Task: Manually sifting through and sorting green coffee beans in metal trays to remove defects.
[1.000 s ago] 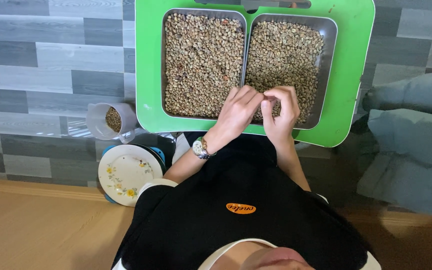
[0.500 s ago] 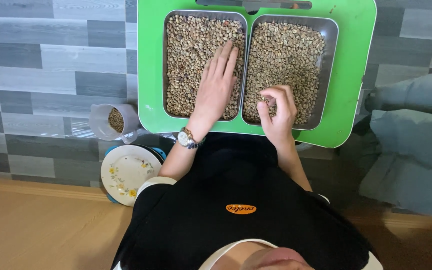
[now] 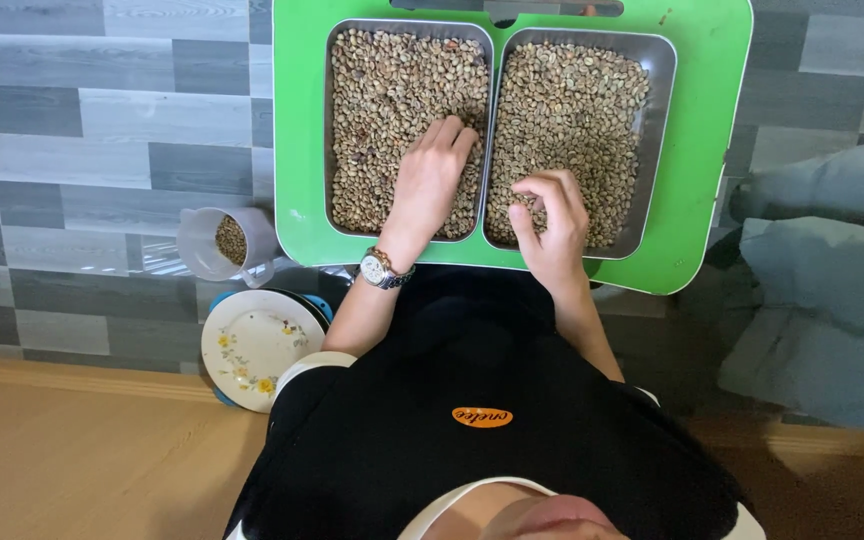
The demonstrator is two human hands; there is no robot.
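Green tray [image 3: 304,150]: two steel pans of unroasted coffee beans [image 3: 392,90]. Left hand [image 3: 432,175] laid flat, fingers apart, on left pan; right hand [image 3: 549,215] pinched together over right pan [image 3: 652,120]. Sorted beans held in jug [image 3: 227,242], 8 o'clock; both pans full.

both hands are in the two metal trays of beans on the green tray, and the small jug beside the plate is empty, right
Not quite. The head view shows the small jug holds some beans, so it is not empty. The rest stands: the left hand and right hand are in the two metal trays on the green tray, beside the plate.
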